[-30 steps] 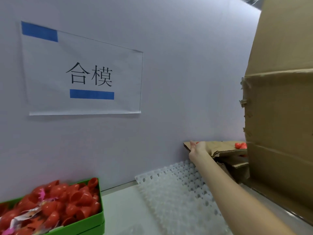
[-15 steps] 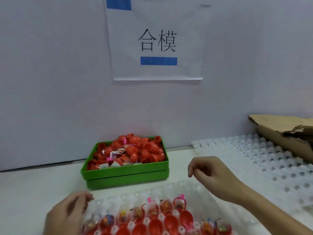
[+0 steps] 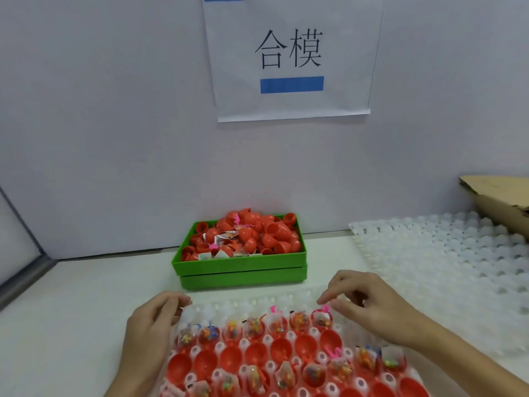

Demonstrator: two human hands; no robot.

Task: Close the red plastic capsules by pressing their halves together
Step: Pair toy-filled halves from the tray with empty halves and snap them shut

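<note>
I am seeing bare table lying open left of my left hand, which is resting at the capsule tray's left edge. A green bin heaped with red halves is blocking the way straight behind the tray. To the right, a spare white tray and a cardboard flap are crowding the space beyond my right hand.
</note>
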